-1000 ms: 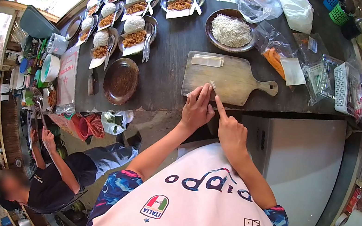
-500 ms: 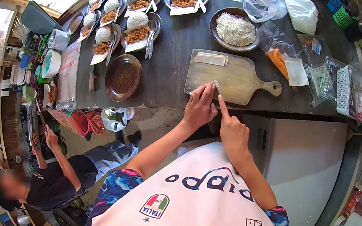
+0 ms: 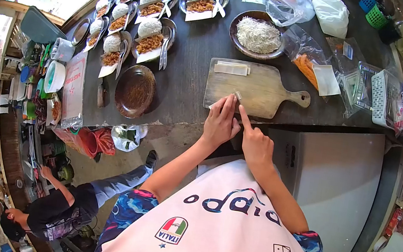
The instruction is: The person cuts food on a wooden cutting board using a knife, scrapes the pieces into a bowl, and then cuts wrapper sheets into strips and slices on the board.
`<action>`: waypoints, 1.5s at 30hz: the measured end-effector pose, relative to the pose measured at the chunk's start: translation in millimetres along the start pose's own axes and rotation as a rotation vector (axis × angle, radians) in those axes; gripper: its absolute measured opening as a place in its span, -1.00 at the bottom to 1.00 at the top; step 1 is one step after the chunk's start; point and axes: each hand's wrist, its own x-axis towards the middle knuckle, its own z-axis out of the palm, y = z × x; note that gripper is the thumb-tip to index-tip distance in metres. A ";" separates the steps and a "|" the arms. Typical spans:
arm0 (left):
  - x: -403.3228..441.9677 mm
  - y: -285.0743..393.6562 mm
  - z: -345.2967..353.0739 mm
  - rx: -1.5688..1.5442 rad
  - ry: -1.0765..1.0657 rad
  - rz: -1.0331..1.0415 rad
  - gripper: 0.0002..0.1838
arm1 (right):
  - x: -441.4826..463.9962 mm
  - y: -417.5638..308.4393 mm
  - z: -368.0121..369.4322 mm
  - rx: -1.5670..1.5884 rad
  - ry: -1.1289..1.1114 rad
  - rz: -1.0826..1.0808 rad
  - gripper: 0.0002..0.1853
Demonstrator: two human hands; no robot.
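My left hand (image 3: 220, 122) presses its fingers together on a small pale strip (image 3: 238, 95) at the front of the wooden cutting board (image 3: 264, 91). A bit of white shows at its fingertips' left side. My right hand (image 3: 257, 146) is beside it, index finger stretched toward the strip and the other fingers curled. Whatever those curled fingers hold is hidden. Further back on the board lies a small stack of pale flat strips (image 3: 232, 68).
Behind the board stands a bowl of white shreds (image 3: 258, 34). Plates of rice (image 3: 149, 28) with spoons and forks fill the left side. A brown plate (image 3: 135, 91), orange food in a plastic bag (image 3: 306, 68) and a white basket (image 3: 384, 96) are around. A co-worker (image 3: 59, 209) stands lower left.
My hands keep nearly the same pose at the board, and the view has shifted slightly. The co-worker has turned and moved lower, with one arm reaching toward the counter.
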 end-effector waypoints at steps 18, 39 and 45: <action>0.0 -2.0 0.0 -0.019 0.007 0.009 -0.31 | 9.1 -3.7 2.8 0.015 0.146 -0.050 -0.17; -2.9 -0.7 1.5 -0.021 -0.002 -0.012 -0.31 | 14.4 -0.5 13.1 -0.011 0.178 -0.064 -0.20; -2.8 -1.4 1.5 -0.009 -0.007 -0.005 -0.30 | -6.5 0.1 -2.1 -0.042 0.040 -0.017 -0.25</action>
